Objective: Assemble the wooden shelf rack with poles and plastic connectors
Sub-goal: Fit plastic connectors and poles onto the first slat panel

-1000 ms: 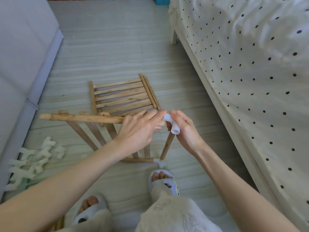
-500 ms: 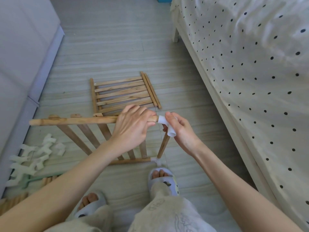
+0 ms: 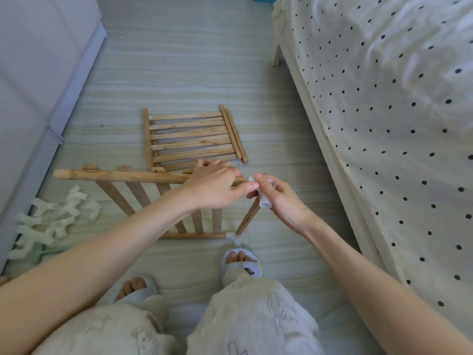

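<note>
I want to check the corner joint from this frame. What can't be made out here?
Head view only:
- Whether the top rail sits in the white connector: left hand and right hand cover it.
- Connector's shape: fingers hide most.
- Spare connectors: too blurred to count.

2 hands, 2 shelf panels, 2 slippers, 1 connector pile.

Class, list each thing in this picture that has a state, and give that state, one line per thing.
Left hand: grips the top pole.
Right hand: pinches the white connector.
Top pole: held level above the floor.
White connector: on the short pole's top end.
Short pole: leaning.
Spare shelf: flat on the floor.
Loose connectors: heaped, unused.
</note>
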{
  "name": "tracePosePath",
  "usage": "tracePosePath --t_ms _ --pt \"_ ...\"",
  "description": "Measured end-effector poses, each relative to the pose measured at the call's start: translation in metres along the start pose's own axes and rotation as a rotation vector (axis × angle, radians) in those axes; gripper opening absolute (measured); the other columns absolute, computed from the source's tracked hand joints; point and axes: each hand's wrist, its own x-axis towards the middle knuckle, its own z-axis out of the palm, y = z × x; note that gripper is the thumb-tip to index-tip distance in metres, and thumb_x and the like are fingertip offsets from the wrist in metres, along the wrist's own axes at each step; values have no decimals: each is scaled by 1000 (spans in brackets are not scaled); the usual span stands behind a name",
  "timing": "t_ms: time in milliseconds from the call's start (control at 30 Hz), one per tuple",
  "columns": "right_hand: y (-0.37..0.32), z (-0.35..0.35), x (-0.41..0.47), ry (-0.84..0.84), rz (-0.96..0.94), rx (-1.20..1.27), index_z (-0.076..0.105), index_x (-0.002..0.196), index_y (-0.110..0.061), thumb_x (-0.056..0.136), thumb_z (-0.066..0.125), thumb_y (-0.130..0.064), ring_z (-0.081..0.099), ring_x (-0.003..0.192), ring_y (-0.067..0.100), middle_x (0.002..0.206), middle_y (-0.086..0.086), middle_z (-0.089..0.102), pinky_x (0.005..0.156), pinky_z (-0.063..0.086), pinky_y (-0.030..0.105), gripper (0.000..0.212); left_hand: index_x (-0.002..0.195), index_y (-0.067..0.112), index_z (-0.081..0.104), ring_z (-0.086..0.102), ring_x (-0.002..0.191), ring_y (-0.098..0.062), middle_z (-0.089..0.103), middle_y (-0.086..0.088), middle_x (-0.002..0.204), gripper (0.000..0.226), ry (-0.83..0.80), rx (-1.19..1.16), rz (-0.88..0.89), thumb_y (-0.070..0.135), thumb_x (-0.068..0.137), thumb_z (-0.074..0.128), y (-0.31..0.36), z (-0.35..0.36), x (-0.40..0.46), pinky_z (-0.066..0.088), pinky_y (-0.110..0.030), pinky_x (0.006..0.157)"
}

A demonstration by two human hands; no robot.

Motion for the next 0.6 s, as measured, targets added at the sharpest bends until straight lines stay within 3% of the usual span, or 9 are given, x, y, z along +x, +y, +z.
tracePosePath --t_ms 100,167,267,367,467,600 --pt "-1 4 -5 20 9 -32 57 90 -12 101 31 -36 54 74 0 79 -2 57 73 42 14 37 103 17 63 37 122 -23 49 3 99 67 -135 -36 -107 64 91 16 7 -5 5 21 -45 100" --pt "0 5 -7 38 -5 -69 55 88 -7 102 25 -35 51 80 9 81 3 56 76 39 14 43 93 15 62 44 109 -25 50 3 86 63 -158 -54 -120 62 92 20 9 -8 8 27 -47 99" --pt "0 3 -7 34 -10 -92 56 90 0 103 20 -33 51 81 13 85 8 56 66 37 3 51 102 8 64 57 92 -22 61 0 86 62 -269 -227 -144 60 93 31 8 -15 11 42 -37 85" --pt "1 2 -6 0 3 -69 59 105 6 103 20 -33 54 82 25 85 15 58 65 38 2 55 102 12 61 54 94 -14 61 6 87 51 -399 -313 -144 56 94 36 7 -27 13 37 -26 82" --pt "-1 0 -4 -61 55 -33 60 105 2 103 22 -34 55 80 17 83 8 57 66 40 4 52 102 9 61 50 87 -10 55 8 84 46 -451 -324 -133 50 94 43 5 -33 10 36 -25 77" --pt "-5 -2 -2 -144 83 5 58 96 -7 102 26 -33 54 78 11 83 4 57 73 44 9 42 73 22 52 41 64 -10 45 7 69 27 -351 -352 -123 40 91 55 1 -24 -1 30 -27 59"
